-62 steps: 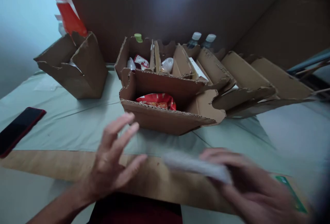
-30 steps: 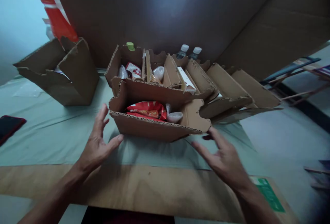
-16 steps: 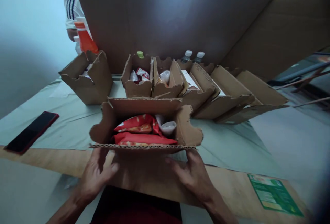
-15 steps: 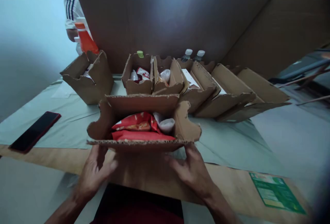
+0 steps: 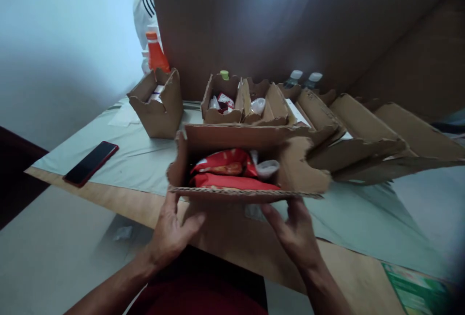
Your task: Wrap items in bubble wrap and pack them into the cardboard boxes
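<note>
An open cardboard box (image 5: 232, 193) stands in front of me at the near side of the table. Inside lie red packets (image 5: 232, 180) and a whitish plastic-wrapped item (image 5: 268, 168). My left hand (image 5: 174, 232) grips the box's near left corner, its thumb in front and its other fingers partly hidden by the cardboard. At the near right part of the same box, my right hand (image 5: 294, 232) holds on in a similar way, with fingertips out of sight behind the front wall.
Behind are several cardboard bins (image 5: 225, 116), some tilted rightward. A separate bin (image 5: 163, 119) stands left, near an orange bottle (image 5: 157, 53). A phone (image 5: 91, 162) lies on the cloth (image 5: 138, 170). A tall cardboard panel (image 5: 254, 24) rises behind; a person's sleeve (image 5: 143, 10) shows beyond.
The view has swung left, so everything appears farther right. Both hands remain at the box, which keeps about the same place among the other things.
</note>
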Demonstrator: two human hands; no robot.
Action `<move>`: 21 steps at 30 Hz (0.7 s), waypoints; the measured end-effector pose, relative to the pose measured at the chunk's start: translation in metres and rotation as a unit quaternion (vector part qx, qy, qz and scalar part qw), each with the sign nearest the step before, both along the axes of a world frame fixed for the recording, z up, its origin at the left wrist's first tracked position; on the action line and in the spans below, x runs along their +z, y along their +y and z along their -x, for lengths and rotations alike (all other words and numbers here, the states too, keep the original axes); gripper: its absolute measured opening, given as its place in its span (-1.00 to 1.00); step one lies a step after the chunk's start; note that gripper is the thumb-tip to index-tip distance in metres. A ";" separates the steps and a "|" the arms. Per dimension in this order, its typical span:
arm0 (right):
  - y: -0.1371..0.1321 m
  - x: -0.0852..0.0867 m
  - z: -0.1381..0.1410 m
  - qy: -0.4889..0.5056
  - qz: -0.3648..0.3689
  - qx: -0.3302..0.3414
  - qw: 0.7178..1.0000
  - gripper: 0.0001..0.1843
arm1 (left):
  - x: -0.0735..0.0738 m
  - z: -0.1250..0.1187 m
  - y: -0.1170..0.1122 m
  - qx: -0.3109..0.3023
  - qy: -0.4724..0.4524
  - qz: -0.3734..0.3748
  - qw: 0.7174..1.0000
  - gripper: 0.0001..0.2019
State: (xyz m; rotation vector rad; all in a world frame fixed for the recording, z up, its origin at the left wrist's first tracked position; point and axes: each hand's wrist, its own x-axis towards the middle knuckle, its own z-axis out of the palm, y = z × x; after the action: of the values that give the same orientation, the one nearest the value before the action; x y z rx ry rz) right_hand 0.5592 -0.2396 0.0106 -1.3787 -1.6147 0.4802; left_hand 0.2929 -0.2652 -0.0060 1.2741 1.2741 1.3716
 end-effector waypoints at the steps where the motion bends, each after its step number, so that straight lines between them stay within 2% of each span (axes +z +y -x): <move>1: 0.015 0.001 0.016 0.004 0.009 0.033 0.999 -0.49 | -0.003 0.010 -0.005 0.038 -0.003 0.002 0.999 -0.23; 5: 0.076 0.003 0.074 0.013 0.037 0.155 0.987 -0.48 | -0.011 0.032 -0.021 0.171 -0.012 -0.002 0.985 -0.21; 8: 0.109 -0.004 0.107 0.024 0.025 0.209 0.977 -0.25 | -0.021 0.034 -0.033 0.223 0.016 -0.012 0.975 -0.13; 11: 0.127 -0.018 0.131 0.034 0.000 0.201 0.979 -0.11 | -0.036 0.032 -0.042 0.222 0.050 -0.032 0.973 -0.07; 15: 0.135 -0.035 0.155 0.034 -0.054 0.173 0.983 -0.21 | -0.053 0.032 -0.041 0.199 0.056 -0.030 0.978 -0.04; 18: 0.138 -0.042 0.166 0.028 -0.082 0.157 0.984 -0.25 | -0.057 0.033 -0.036 0.188 0.061 -0.030 0.980 -0.05; 21: 0.143 -0.044 0.173 0.028 -0.088 0.145 0.985 -0.26 | -0.056 0.033 -0.031 0.180 0.080 -0.035 0.980 -0.09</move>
State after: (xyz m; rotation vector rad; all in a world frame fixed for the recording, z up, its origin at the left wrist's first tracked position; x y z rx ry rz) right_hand 0.3857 -0.0968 -0.0331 -0.9966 -1.7755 0.5274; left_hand 0.2600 -0.2964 -0.0618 1.2638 1.6412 1.6002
